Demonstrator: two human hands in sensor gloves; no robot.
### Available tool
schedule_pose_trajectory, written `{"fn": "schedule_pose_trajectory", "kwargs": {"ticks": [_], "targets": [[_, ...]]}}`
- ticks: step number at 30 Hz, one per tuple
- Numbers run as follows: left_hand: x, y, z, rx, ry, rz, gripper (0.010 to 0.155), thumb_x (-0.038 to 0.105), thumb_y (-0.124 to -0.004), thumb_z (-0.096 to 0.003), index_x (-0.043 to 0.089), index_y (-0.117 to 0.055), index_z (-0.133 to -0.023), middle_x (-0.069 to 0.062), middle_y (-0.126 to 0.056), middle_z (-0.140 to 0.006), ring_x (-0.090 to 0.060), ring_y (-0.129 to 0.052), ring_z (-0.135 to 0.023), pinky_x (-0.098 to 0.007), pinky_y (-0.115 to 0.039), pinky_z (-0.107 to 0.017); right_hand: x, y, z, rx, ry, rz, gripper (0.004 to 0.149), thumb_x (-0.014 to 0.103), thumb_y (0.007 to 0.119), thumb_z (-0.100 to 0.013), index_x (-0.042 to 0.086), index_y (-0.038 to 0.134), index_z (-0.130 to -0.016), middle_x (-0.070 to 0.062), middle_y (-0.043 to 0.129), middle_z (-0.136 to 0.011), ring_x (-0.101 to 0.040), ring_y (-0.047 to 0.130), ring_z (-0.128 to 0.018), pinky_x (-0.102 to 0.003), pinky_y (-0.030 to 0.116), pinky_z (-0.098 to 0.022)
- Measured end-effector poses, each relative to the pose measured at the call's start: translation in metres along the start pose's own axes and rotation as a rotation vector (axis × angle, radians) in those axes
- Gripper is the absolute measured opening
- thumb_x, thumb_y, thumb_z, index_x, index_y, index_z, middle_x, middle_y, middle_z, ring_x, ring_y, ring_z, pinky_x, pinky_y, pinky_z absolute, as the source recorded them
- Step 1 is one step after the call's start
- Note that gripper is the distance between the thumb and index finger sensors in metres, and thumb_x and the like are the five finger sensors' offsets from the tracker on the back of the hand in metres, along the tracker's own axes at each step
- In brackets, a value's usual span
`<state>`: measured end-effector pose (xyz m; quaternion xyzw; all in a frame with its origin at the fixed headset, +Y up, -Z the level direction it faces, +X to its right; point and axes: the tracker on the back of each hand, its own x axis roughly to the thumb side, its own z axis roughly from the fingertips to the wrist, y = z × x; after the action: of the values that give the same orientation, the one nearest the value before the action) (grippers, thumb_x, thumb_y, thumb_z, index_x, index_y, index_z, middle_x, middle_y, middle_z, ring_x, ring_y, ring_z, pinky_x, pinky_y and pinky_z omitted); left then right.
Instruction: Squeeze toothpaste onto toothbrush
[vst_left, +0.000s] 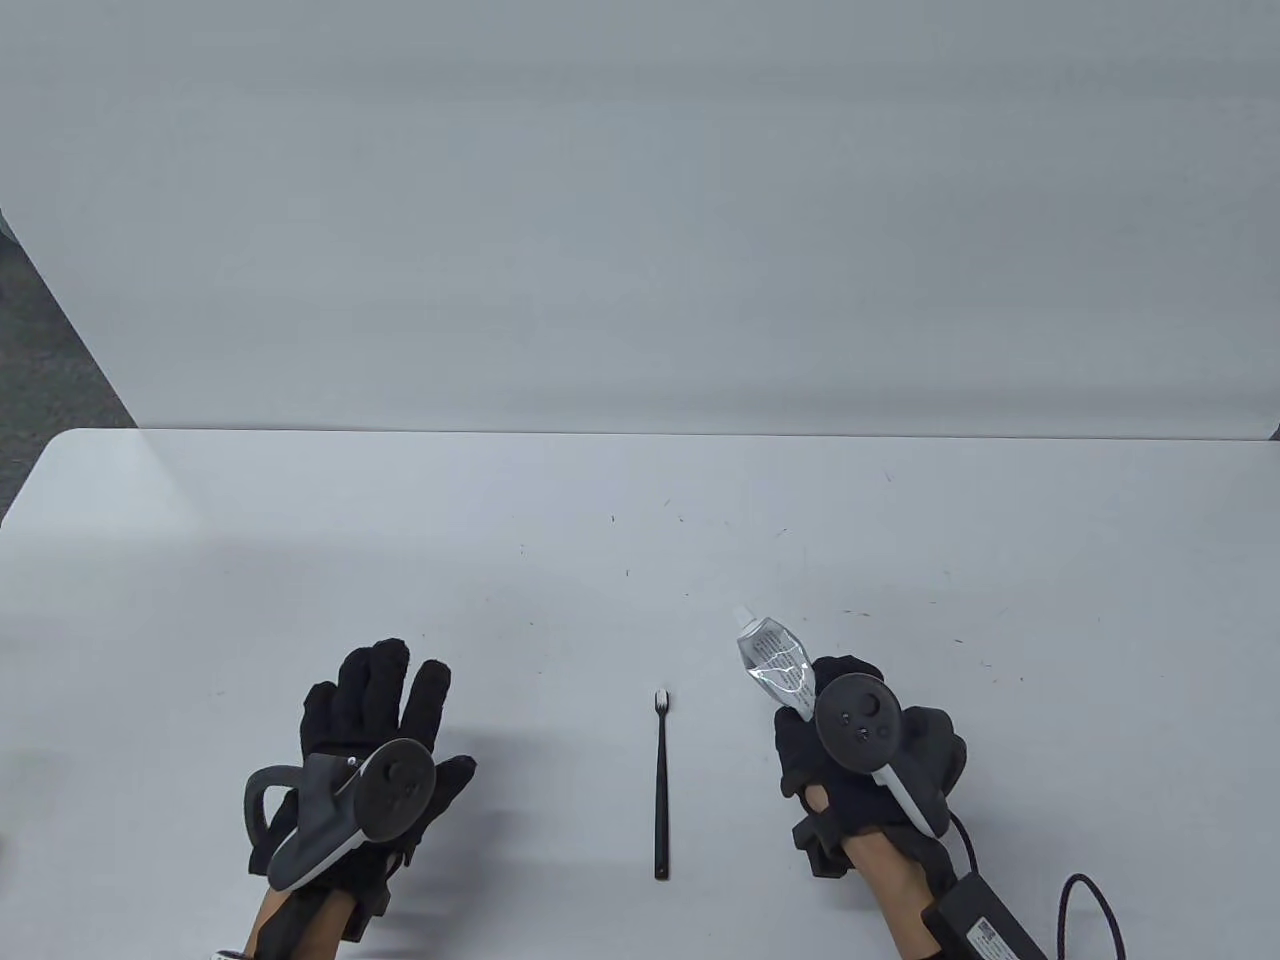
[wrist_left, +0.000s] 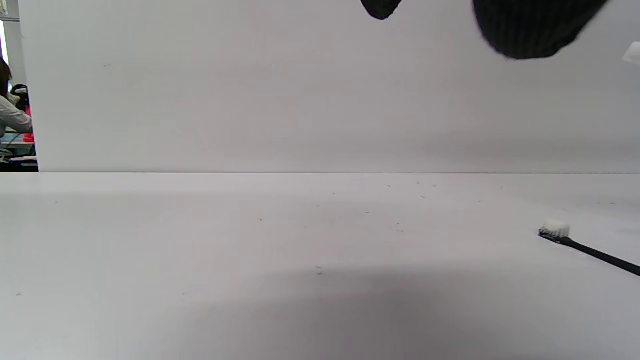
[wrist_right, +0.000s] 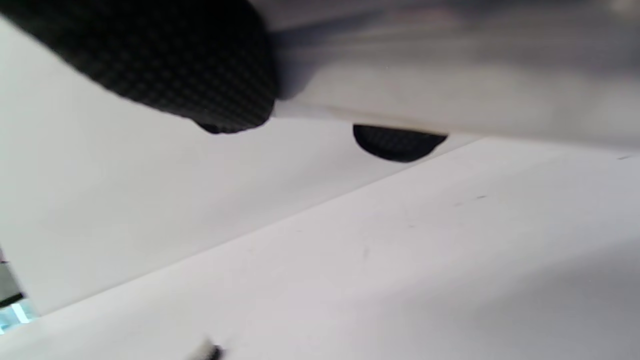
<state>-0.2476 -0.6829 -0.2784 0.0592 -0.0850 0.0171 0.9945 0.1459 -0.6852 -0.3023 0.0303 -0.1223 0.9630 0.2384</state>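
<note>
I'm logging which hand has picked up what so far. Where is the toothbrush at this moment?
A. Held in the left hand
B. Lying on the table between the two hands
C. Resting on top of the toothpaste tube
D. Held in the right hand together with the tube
B: the toothbrush lies flat on the table, untouched, between the empty left hand and the right hand, which holds only the toothpaste tube.
</note>
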Motion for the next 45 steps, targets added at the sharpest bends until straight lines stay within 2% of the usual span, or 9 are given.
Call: {"fn": "schedule_pose_trajectory", "kwargs": {"ticks": [8, 13, 14, 25, 29, 30, 32, 38, 45], "targets": [[0.028, 0.000, 0.009, 0.166, -0.171, 0.472, 0.071, 0.056, -0.075, -0.0436, 0.030, -0.057, -0.107, -0.010, -0.053, -0.116, -0.039, -0.065, -0.103, -0.063, -0.059, -0.072, 0.044, 0.009, 0.051, -0.078, -0.439, 0.218, 0.072, 0.037, 0.091, -0.026, 0.016, 0.065, -0.089, -0.018, 0.075, -0.089, -0.044, 0.086, -0.067, -0.060, 0.079, -0.044], [0.051, -0.011, 0.010, 0.043, -0.229, 0.878, 0.059, 0.042, -0.078, -0.0464, 0.025, -0.068, -0.102, -0.012, -0.069, -0.109, -0.040, -0.081, -0.090, -0.062, -0.066, -0.066, 0.071, 0.014, 0.070, -0.094, -0.560, 0.257, 0.072, 0.037, 0.091, -0.026, 0.014, 0.065, -0.090, -0.018, 0.074, -0.089, -0.044, 0.086, -0.067, -0.060, 0.079, -0.044], [0.055, -0.012, 0.010, 0.016, -0.247, 0.904, 0.059, 0.041, -0.077, -0.0469, 0.025, -0.067, -0.103, -0.012, -0.069, -0.109, -0.040, -0.081, -0.090, -0.062, -0.066, -0.067, 0.074, 0.014, 0.072, -0.097, -0.575, 0.255, 0.060, 0.037, 0.086, -0.039, 0.015, 0.065, -0.090, -0.019, 0.074, -0.089, -0.044, 0.086, -0.067, -0.060, 0.079, -0.044], [0.067, -0.018, 0.012, -0.008, -0.258, 0.881, 0.053, 0.033, -0.075, -0.0470, 0.023, -0.069, -0.098, -0.012, -0.081, -0.096, -0.035, -0.089, -0.077, -0.062, -0.068, -0.065, 0.086, 0.015, 0.083, -0.121, -0.642, 0.262, 0.059, 0.036, 0.087, -0.038, 0.014, 0.066, -0.089, -0.018, 0.075, -0.088, -0.043, 0.086, -0.066, -0.060, 0.079, -0.043], [0.072, -0.025, 0.010, -0.017, -0.211, 0.803, 0.050, 0.039, -0.060, -0.0450, 0.023, -0.064, -0.092, -0.008, -0.080, -0.084, -0.031, -0.089, -0.069, -0.062, -0.067, -0.064, 0.089, 0.018, 0.083, -0.138, -0.676, 0.293, 0.059, 0.036, 0.087, -0.038, 0.013, 0.066, -0.089, -0.018, 0.075, -0.088, -0.043, 0.086, -0.066, -0.060, 0.080, -0.043], [0.071, -0.026, 0.008, -0.023, -0.204, 0.808, 0.049, 0.041, -0.058, -0.0452, 0.024, -0.067, -0.090, -0.007, -0.082, -0.081, -0.030, -0.090, -0.067, -0.062, -0.068, -0.064, 0.090, 0.019, 0.082, -0.156, -0.696, 0.312, 0.071, 0.036, 0.091, -0.026, 0.013, 0.066, -0.088, -0.018, 0.075, -0.088, -0.044, 0.086, -0.066, -0.060, 0.080, -0.043], [0.067, -0.029, 0.007, -0.031, -0.164, 0.859, 0.048, 0.046, -0.057, -0.0457, 0.024, -0.072, -0.086, -0.006, -0.087, -0.076, -0.030, -0.093, -0.062, -0.062, -0.070, -0.062, 0.090, 0.019, 0.081, -0.164, -0.702, 0.324, 0.071, 0.036, 0.091, -0.026, 0.013, 0.066, -0.088, -0.018, 0.075, -0.088, -0.044, 0.086, -0.066, -0.060, 0.080, -0.043], [0.067, -0.033, 0.003, -0.116, -0.246, 1.009, 0.063, 0.041, -0.065, -0.0473, 0.023, -0.047, -0.105, -0.010, -0.071, -0.097, -0.033, -0.087, -0.073, -0.063, -0.066, -0.066, 0.091, 0.022, 0.076, -0.167, -0.696, 0.338, 0.059, 0.036, 0.086, -0.038, 0.013, 0.066, -0.089, -0.018, 0.075, -0.088, -0.043, 0.086, -0.066, -0.059, 0.079, -0.043], [0.062, -0.038, -0.007, -0.047, -0.112, 0.867, 0.052, 0.036, -0.066, -0.0428, 0.022, -0.067, -0.093, -0.006, -0.087, -0.076, -0.027, -0.096, -0.055, -0.060, -0.074, -0.059, 0.094, 0.035, 0.063, -0.142, -0.706, 0.372, 0.058, 0.036, 0.086, -0.038, 0.013, 0.066, -0.088, -0.018, 0.075, -0.088, -0.043, 0.087, -0.067, -0.059, 0.080, -0.044]]}}
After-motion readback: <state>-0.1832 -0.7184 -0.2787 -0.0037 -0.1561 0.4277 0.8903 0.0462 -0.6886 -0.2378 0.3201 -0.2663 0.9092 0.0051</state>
